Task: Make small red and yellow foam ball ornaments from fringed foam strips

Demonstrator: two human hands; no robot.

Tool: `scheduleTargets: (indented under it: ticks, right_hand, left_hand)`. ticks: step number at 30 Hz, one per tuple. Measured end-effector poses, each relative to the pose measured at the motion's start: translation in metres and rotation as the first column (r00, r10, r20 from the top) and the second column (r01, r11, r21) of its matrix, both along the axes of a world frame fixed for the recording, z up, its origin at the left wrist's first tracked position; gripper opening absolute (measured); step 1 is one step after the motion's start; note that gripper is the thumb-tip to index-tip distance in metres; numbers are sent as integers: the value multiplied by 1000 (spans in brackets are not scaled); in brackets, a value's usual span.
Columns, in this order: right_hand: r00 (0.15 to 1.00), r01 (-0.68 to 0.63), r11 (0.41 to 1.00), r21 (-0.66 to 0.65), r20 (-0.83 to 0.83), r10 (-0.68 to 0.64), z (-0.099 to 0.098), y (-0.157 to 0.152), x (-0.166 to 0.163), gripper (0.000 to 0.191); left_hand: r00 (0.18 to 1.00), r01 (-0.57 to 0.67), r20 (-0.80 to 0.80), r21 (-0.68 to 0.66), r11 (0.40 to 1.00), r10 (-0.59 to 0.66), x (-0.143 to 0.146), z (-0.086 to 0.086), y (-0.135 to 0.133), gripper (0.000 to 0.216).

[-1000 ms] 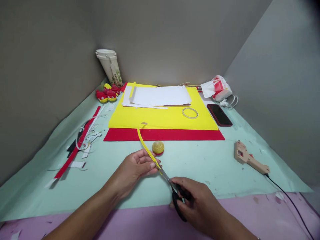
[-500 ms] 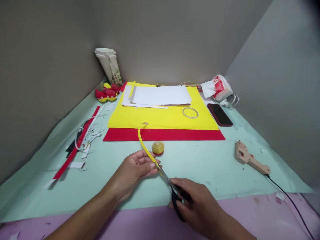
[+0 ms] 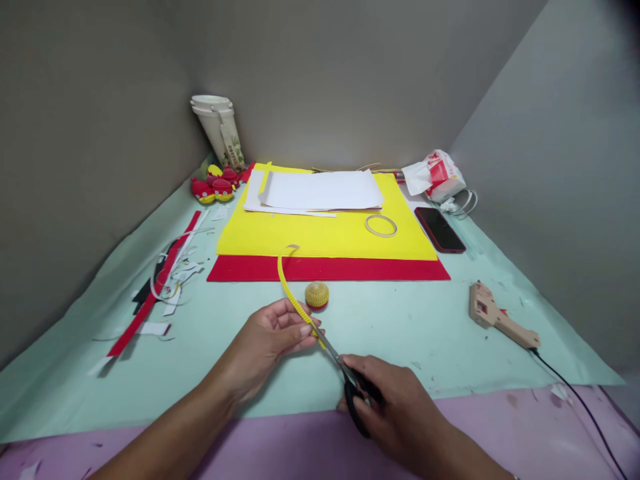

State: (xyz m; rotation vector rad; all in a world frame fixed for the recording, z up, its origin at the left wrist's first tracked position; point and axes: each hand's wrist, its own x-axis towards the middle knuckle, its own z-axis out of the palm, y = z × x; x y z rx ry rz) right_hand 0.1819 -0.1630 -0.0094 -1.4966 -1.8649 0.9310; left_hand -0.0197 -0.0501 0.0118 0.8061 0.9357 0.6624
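Note:
My left hand [image 3: 280,331] pinches a narrow yellow corrugated paper strip [image 3: 291,293] near its lower end. The strip's free end rises and curls over the front edge of the yellow sheet. In my right hand [image 3: 387,393] are scissors [image 3: 354,393] with black handles, their blades lying along the strip's end beside my left fingertips. Whether the blades are fully closed on the paper I cannot make out. Just beyond my left fingers a small domed yellow piece with a red base [image 3: 317,295] sits on the green cover.
A glue gun [image 3: 503,317] with a cord lies at the right, below a phone [image 3: 440,230]. A yellow sheet [image 3: 320,237] on a red sheet [image 3: 330,269] bears white paper [image 3: 323,190] and a ring [image 3: 381,226]. Strips and scraps [image 3: 150,300] lie left; a white cup [image 3: 220,133] stands behind.
The scissor blades have closed slightly along the strip's end, and their handles are a little nearer each other. My left hand keeps its hold almost unmoved.

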Motion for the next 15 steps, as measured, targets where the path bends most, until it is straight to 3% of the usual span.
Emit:
scheduleTargets:
  ticks: [15]
  right_hand:
    - [999,39,999,-27,16,-39,8,2,-2,47]
  left_hand:
    - [1000,5,1,-32,999,-5,3,4,-3,20]
